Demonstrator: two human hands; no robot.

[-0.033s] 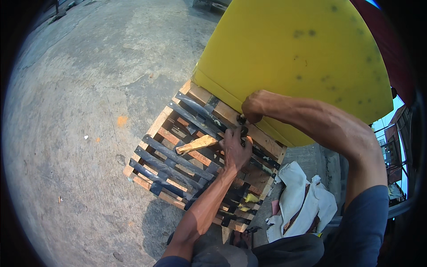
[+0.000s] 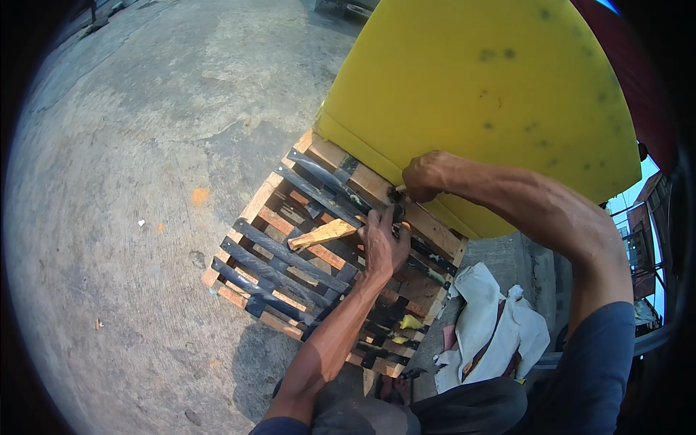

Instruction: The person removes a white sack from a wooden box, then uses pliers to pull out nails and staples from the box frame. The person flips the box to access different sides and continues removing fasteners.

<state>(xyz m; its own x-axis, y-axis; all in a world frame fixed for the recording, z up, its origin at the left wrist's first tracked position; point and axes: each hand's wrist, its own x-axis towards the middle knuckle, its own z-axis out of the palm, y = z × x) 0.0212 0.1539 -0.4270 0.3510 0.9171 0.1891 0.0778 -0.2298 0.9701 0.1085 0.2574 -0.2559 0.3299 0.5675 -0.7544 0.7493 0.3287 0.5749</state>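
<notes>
A wooden frame with black webbing straps woven across it stands in front of me. My left hand is closed over the frame's far part, around a tool with a rough, pale wooden handle. The handle points left, and the fingers hide most of the tool's dark end. My right hand is curled at the frame's far rail, beside a small dark piece. What its fingers grip is hidden. Just behind that hand, a large yellow foam panel rises from the far rail.
Torn white sheeting lies in a heap right of the frame. Yellow foam scraps cling to the near right straps. Grey concrete floor spreads to the left. My knees are close to the frame's near side.
My right hand has shifted slightly right and down along the far rail. The left hand and the tool stay in nearly the same place.
</notes>
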